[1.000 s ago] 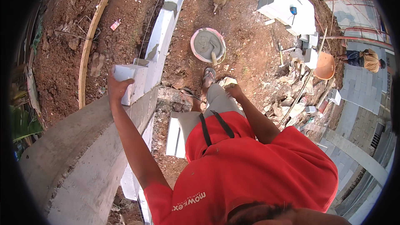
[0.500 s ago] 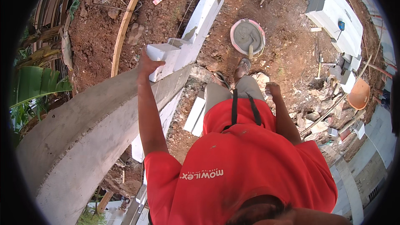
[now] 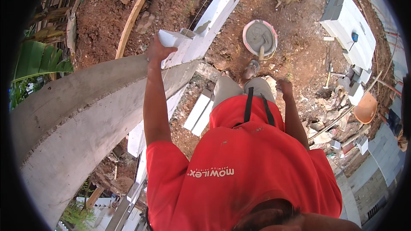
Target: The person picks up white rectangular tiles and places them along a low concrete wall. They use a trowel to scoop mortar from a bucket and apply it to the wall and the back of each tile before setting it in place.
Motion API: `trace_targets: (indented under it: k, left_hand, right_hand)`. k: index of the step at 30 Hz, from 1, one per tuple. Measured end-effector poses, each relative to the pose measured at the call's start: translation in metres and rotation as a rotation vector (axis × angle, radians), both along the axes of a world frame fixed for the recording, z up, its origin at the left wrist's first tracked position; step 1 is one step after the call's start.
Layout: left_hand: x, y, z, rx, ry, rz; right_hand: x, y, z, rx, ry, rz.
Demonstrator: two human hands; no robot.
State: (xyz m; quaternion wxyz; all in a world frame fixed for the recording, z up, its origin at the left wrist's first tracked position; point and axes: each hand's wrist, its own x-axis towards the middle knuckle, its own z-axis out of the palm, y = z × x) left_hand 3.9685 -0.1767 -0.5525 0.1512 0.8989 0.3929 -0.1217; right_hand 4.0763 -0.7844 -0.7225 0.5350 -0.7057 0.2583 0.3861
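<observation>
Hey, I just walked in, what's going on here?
The person's left hand grips a white block on a pale block wall, beside grey concrete. The right hand hangs at the person's side, apparently empty. A pink-rimmed tub of grey mortar sits nearby on the ground.

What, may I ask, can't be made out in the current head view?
In the head view:
Part of the block: covered by the left hand.
Palm of the right hand: turned away.
Far end of the handle: hidden by mortar.
Person at right: cut off by the picture's edge.
</observation>
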Motion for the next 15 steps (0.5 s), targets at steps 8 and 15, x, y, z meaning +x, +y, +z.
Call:
trace_targets:
  k: [8,15]
  left_hand:
    - [0.008,-0.004,0.004,0.011,0.095,-0.015]
    - [0.009,0.003,0.001,-0.004,0.096,-0.078]
  right_hand:
    - [-0.074,0.019,-0.004,0.021,0.073,-0.017]
    - [-0.118,0.004,-0.02,-0.011,0.082,-0.142]
